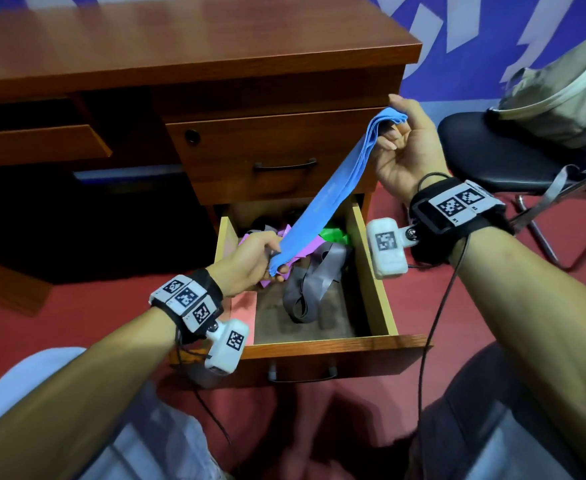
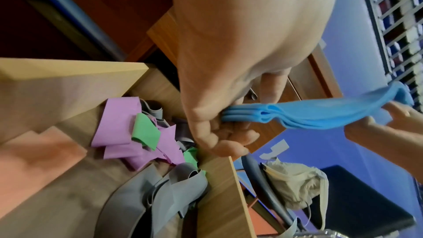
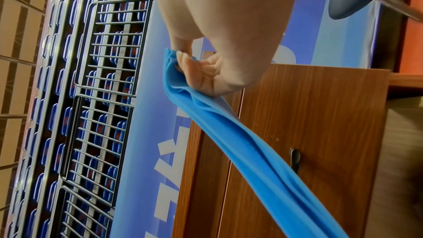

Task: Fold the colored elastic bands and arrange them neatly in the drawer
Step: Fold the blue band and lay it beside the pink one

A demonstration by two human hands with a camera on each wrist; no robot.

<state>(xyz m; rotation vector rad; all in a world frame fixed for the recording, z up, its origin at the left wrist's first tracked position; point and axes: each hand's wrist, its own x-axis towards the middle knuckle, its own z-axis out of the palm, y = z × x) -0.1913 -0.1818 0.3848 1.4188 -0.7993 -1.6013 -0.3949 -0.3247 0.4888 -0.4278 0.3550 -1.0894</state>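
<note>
A blue elastic band point(image 1: 336, 188) point(image 2: 309, 115) point(image 3: 247, 142), doubled into several layers, is stretched taut above the open drawer point(image 1: 371, 271). My left hand point(image 1: 260, 258) point(image 2: 224, 120) grips its lower end just over the drawer. My right hand point(image 1: 402, 133) point(image 3: 199, 68) pinches the upper end, raised in front of the shut upper drawer point(image 1: 277, 150). Inside the open drawer lie a purple band point(image 2: 119, 120), a green band point(image 1: 334, 234) point(image 2: 146, 131), a grey band point(image 1: 312, 282) point(image 2: 160, 196) in loose tangles, and a flat pink band point(image 1: 244, 310) point(image 2: 38, 153) at the left.
A wooden desk point(image 1: 180, 39) stands behind the drawers. A dark chair point(image 1: 492, 157) with a beige bag point(image 1: 561, 95) point(image 2: 295, 184) is at the right. Red carpet point(image 1: 94, 306) covers the floor. Cables hang from my wrist cameras.
</note>
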